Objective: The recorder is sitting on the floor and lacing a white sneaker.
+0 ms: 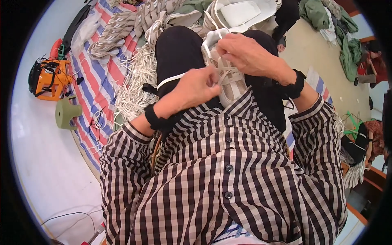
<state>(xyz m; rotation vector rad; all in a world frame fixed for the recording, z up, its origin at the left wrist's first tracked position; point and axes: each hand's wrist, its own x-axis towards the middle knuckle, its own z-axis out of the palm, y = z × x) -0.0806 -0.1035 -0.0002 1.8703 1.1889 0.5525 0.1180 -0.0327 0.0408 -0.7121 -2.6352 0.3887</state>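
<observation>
A beige and white shoe upper (233,90) lies between my knees, its toe toward my body. White laces cross its front. My left hand (196,86) is closed in a pinch at the shoe's left side, on a white shoelace (173,78) that trails across my left thigh. Above the shoe's opening, my right hand (247,55) is closed too, thumb and finger pinched by the lacing at the tongue. A strand shows near its fingertips, though the fingers partly hide what they grip. Both wrists wear black bands.
Loose white laces (136,83) heap beside my left leg on a striped sheet (87,81). Stacked shoe uppers (116,34) and white-lined shoe pieces (245,14) lie ahead. A green stool (67,113) and an orange frame (51,79) stand left. Other people sit at right, near green cloth (347,53).
</observation>
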